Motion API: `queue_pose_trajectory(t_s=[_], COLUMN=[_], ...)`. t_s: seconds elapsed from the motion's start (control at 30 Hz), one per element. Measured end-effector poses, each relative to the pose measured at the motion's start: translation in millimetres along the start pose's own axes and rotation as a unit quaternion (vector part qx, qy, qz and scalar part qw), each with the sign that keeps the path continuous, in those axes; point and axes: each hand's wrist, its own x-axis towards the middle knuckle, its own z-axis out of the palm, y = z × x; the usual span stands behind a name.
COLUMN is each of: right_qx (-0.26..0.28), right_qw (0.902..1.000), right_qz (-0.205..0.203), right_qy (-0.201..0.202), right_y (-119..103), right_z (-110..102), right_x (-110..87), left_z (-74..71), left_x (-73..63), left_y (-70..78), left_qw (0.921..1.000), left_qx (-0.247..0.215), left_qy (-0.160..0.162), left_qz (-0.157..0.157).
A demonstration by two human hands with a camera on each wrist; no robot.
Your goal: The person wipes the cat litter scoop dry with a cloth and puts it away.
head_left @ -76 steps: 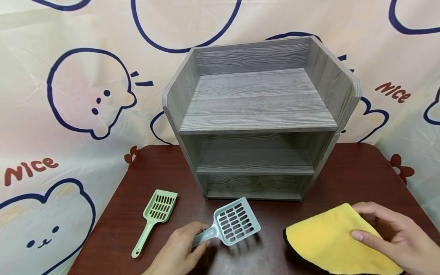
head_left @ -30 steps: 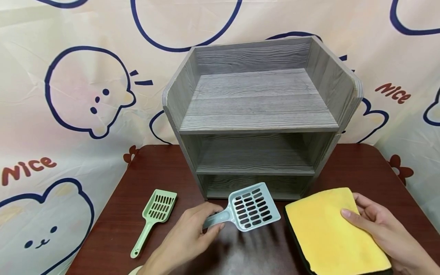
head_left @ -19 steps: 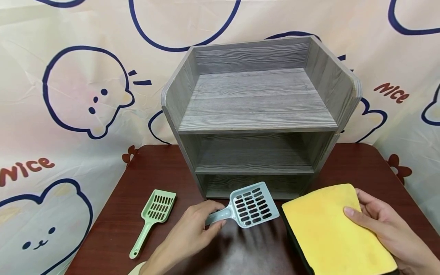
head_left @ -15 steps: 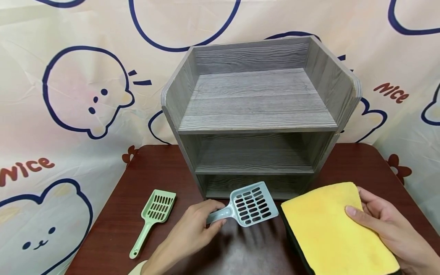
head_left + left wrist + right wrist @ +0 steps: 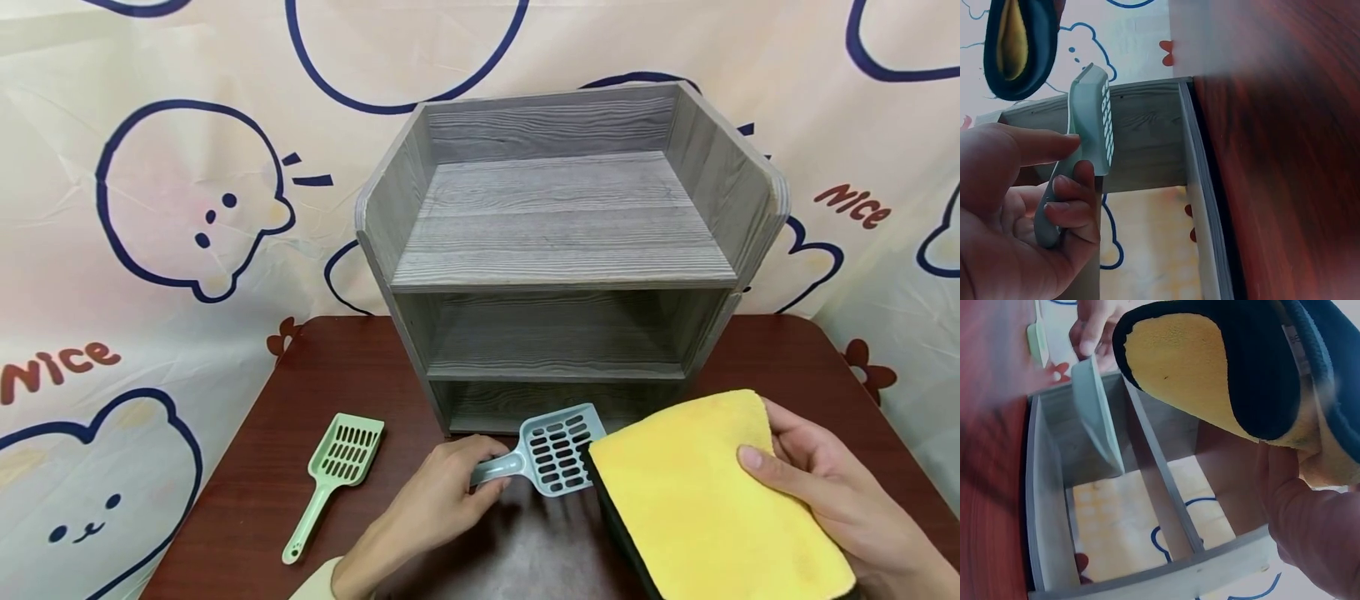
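Observation:
My left hand [image 5: 442, 492] grips the handle of a light blue litter scoop [image 5: 555, 454], its slotted head pointing right, in front of the shelf's lowest opening. In the left wrist view the fingers [image 5: 1072, 209] curl round the handle of the scoop [image 5: 1088, 119]. With thumb and fingers my right hand [image 5: 832, 492] holds a folded yellow cloth [image 5: 705, 500] with black edging. The cloth's left edge overlaps the scoop head's right side in the head view. Folded layers of the cloth [image 5: 1179, 362], yellow and dark, show in the right wrist view.
A grey wood-grain shelf unit [image 5: 562, 221] stands at the back of the dark red table [image 5: 330, 358]. A smaller green litter scoop [image 5: 333, 475] lies at the left. Behind hangs a cream cloth backdrop [image 5: 225, 350] with cartoon bears.
The left hand has lifted the blue scoop and moved it rightward. The right hand has raised the cloth and brought it left, over the edge of the scoop head.

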Motion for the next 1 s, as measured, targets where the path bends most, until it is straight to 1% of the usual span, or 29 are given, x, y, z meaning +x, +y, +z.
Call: queue_pose_trajectory(t_s=[0.07, 0.17, 0.2, 0.33, 0.4, 0.43, 0.5, 0.57, 0.63, 0.7, 0.77, 0.83, 0.9, 0.97, 1.0], right_qx=[0.008, 0.03, 0.038, 0.061, 0.058, 0.054, 0.038, 0.012, -0.036, -0.096, -0.165, -0.226, -0.289, -0.348, -0.382], right_qw=[0.9999, 0.9993, 0.9988, 0.9966, 0.9957, 0.9955, 0.9949, 0.9944, 0.9927, 0.9872, 0.9754, 0.9581, 0.934, 0.9043, 0.8869], right_qz=[-0.007, -0.007, -0.004, 0.029, 0.051, 0.064, 0.087, 0.105, 0.113, 0.113, 0.109, 0.107, 0.109, 0.115, 0.115], right_qy=[-0.011, -0.021, -0.031, -0.047, -0.05, -0.045, -0.032, -0.01, 0.022, 0.058, 0.099, 0.139, 0.18, 0.219, 0.233], right_y=[0, 1, 1, 4, 5, 6, 7, 8, 9, 10, 11, 11, 12, 13, 14], right_z=[4, 11, 13, 20, 21, 22, 22, 22, 24, 26, 29, 34, 38, 43, 45], right_x=[3.9, 10.0, 12.3, 22.4, 27.2, 29.3, 32.6, 35.0, 36.6, 37.5, 38.0, 38.3, 38.9, 39.7, 40.2], left_z=[4.1, 9.6, 11.2, 14.9, 15.4, 15.2, 14.6, 13.7, 12.5, 11.2, 9.8, 8.6, 7.5, 7.0, 7.0], left_x=[2.1, 5.3, 6.3, 9.4, 10.5, 10.9, 11.3, 11.4, 10.8, 10.0, 9.0, 8.2, 7.7, 7.3, 7.2], left_y=[0.7, 3.1, 4.2, 9.3, 11.7, 12.9, 14.7, 16.1, 16.7, 17.2, 17.2, 17.3, 18.2, 19.4, 20.3], left_qw=[1.0, 0.9999, 0.9999, 0.9995, 0.9991, 0.999, 0.9985, 0.998, 0.9978, 0.9978, 0.9979, 0.9979, 0.9979, 0.9979, 0.9979], left_qx=[0.001, 0.001, 0.001, -0.003, -0.005, -0.006, -0.009, -0.01, -0.014, -0.016, -0.017, -0.016, -0.013, -0.009, -0.007], left_qy=[-0.002, -0.011, -0.015, -0.031, -0.038, -0.041, -0.047, -0.051, -0.052, -0.048, -0.041, -0.036, -0.034, -0.036, -0.037], left_qz=[0.004, 0.005, 0.006, 0.011, 0.017, 0.019, 0.026, 0.034, 0.039, 0.044, 0.048, 0.051, 0.053, 0.054, 0.052])
